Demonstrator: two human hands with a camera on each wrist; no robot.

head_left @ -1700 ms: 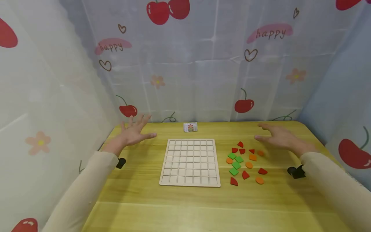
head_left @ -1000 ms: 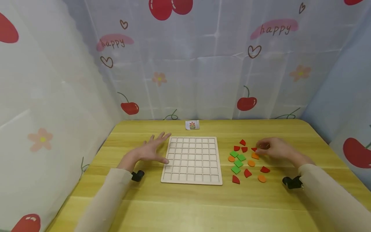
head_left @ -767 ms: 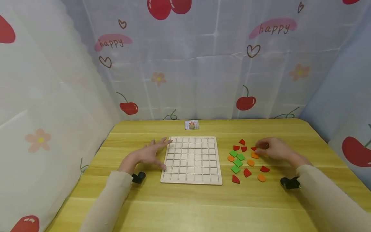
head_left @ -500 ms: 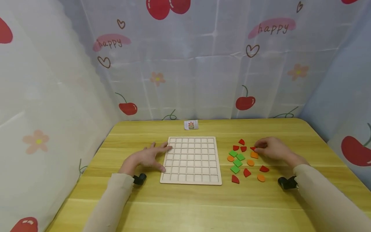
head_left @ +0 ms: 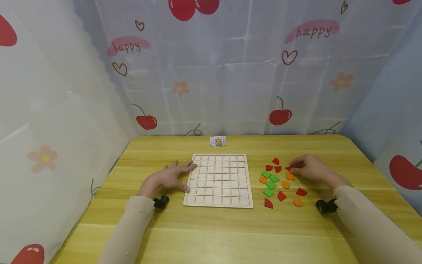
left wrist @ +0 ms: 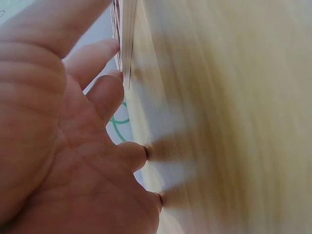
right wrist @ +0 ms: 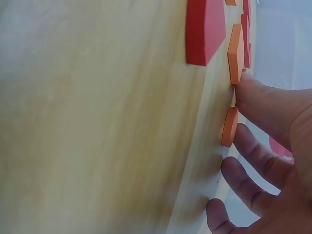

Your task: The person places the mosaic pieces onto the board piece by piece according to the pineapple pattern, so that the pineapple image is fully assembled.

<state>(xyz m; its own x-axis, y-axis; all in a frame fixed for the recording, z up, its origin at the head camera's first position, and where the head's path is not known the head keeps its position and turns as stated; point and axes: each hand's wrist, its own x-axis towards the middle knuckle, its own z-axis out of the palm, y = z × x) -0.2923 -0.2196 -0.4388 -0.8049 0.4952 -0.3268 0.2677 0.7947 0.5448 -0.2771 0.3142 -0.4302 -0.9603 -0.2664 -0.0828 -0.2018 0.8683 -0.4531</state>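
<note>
The red piece (head_left: 288,168) is found on the wooden table (head_left: 217,234), just beside the orange square piece (head_left: 290,176). Its right end is covered by the right hand (head_left: 310,168), whose thumb is brought to it with the fingers bent; whether it is firmly pinched cannot be told, as the contact is largely hidden.

If only its edge were caught, the red piece could be flipped or let slip, its flat, small shape being the likely cause. The orange square piece could also be nudged, since the thumb is held so near it. By the right wrist view an orange round piece (right wrist: 230,126) is revealed near the bent fingers, hidden under the hand in the head view; it might be dragged along unnoticed.

Farther out, the grid board (head_left: 218,179) is touched along its left edge by the left hand (head_left: 171,177), which is spread, with nothing pinched. Should it be pushed from that one side, the board could be skewed. In the left wrist view, two outer fingertips appear to be set down on the table, which is not made plain from above. The printed card (head_left: 218,141) beyond the board is shown only by the head view
</note>
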